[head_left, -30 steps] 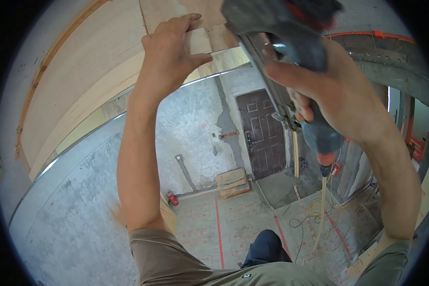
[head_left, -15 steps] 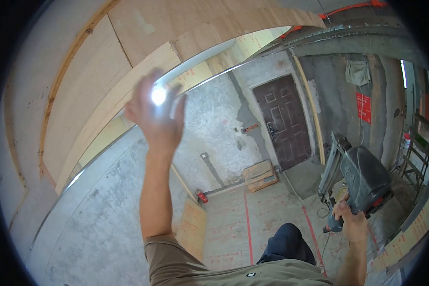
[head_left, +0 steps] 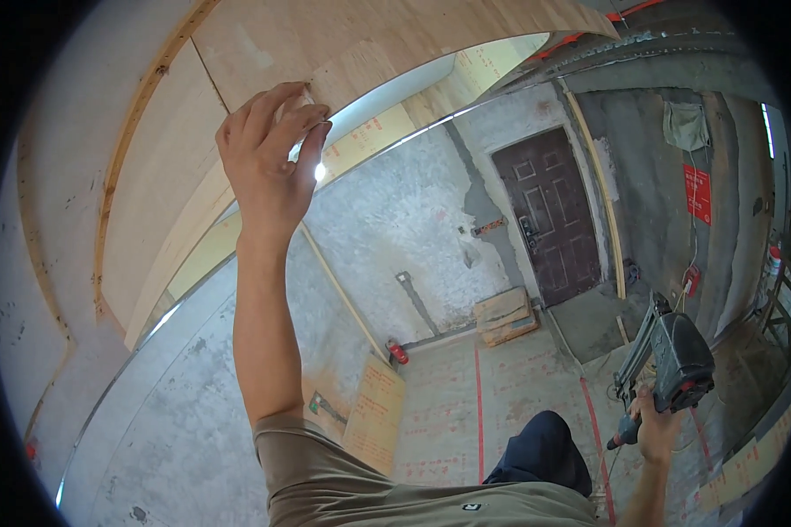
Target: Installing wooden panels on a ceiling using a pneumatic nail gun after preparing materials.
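Observation:
My left hand (head_left: 268, 145) is raised against the lower edge of a curved plywood panel (head_left: 360, 66). Its fingers are curled and the thumb is pressed toward the fingertips; whatever lies between them is hidden. Bright light shines past the thumb from the gap under the panel. A narrower curved plywood strip (head_left: 180, 241) runs down and left from behind this hand. At the lower right, my right hand (head_left: 657, 428) is wrapped around the handle of a dark nail gun (head_left: 681, 356), held well away from the panel.
A brown door (head_left: 549, 220) stands in the far wall, beside an upright timber (head_left: 599, 193). Stacked packages (head_left: 505, 316) and a red fire extinguisher (head_left: 398, 353) are on the floor along the wall. A yellowish board (head_left: 376, 413) leans there. At far right is a ladder (head_left: 778, 312).
My left hand has gone from spread and blurred below the panel to curled at its edge. The nail gun sits slightly lower. The view has swung a little left.

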Action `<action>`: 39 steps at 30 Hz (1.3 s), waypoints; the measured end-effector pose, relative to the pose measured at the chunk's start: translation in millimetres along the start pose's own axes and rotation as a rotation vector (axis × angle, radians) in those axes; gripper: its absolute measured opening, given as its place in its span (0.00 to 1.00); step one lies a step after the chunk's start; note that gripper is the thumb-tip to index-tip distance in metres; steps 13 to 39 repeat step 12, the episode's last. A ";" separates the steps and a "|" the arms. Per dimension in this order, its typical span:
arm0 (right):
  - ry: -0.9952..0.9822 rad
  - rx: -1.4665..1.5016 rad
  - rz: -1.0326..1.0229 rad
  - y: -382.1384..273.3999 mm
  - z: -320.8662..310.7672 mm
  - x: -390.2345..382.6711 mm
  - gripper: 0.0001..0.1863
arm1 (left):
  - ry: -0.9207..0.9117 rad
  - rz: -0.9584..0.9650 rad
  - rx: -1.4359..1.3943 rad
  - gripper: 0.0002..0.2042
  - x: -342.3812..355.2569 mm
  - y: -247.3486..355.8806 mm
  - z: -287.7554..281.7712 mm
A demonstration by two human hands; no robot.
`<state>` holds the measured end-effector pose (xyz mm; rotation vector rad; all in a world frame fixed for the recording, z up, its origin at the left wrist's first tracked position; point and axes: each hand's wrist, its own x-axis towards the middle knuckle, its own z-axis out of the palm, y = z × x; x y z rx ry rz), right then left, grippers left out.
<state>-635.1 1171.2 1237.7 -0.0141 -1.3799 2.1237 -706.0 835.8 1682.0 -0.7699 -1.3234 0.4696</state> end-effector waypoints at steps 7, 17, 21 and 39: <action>-0.052 -0.034 0.010 3.0 -6.8 8.5 0.11 | 0.242 -0.149 -0.240 0.04 2.6 -11.2 2.0; -0.032 -0.064 -0.004 7.6 -13.8 10.1 0.12 | 0.570 -0.510 -0.472 0.12 -25.8 12.0 -11.2; -0.032 -0.064 -0.004 7.6 -13.8 10.1 0.12 | 0.570 -0.510 -0.472 0.12 -25.8 12.0 -11.2; -0.032 -0.064 -0.004 7.6 -13.8 10.1 0.12 | 0.570 -0.510 -0.472 0.12 -25.8 12.0 -11.2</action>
